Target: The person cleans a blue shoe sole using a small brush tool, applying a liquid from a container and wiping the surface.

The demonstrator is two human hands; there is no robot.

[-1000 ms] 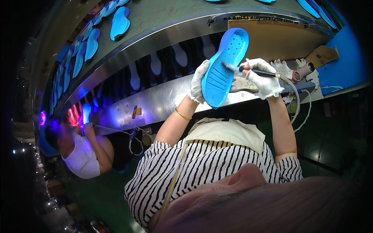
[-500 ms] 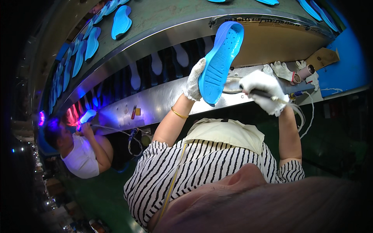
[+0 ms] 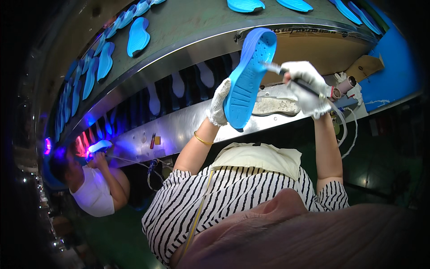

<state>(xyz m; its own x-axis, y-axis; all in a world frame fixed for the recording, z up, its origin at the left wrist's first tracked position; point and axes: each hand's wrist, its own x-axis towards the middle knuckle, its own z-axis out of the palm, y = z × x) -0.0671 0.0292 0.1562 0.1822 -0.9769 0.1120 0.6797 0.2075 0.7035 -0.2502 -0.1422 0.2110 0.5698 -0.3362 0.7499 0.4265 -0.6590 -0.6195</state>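
In a white knit glove, my left hand (image 3: 219, 103) grips the left edge of a blue shoe sole (image 3: 244, 96). The sole stands tilted, its hollow inner side with ridges and small holes facing me. My gloved right hand (image 3: 309, 87) is closed round a black-handled brush (image 3: 291, 75). The pale brush tip reaches the sole's inner face near its upper end; whether it touches there I cannot tell. A thin hose runs down from behind my right hand. Below the two hands, a whitish sole-shaped piece (image 3: 275, 106) lies on the metal ledge.
Blue soles (image 3: 138, 36) lie along the green conveyor belt (image 3: 192, 22) beyond the metal rail. Dark slots under it hold more soles. A cardboard piece (image 3: 365, 67) and a brown spool (image 3: 347, 85) sit at right. A co-worker (image 3: 96, 179) handles a lit sole at left.
My right hand has moved up and left, bringing the brush tip over the sole. The whitish piece on the ledge is now more exposed. My left hand and sole have shifted slightly.
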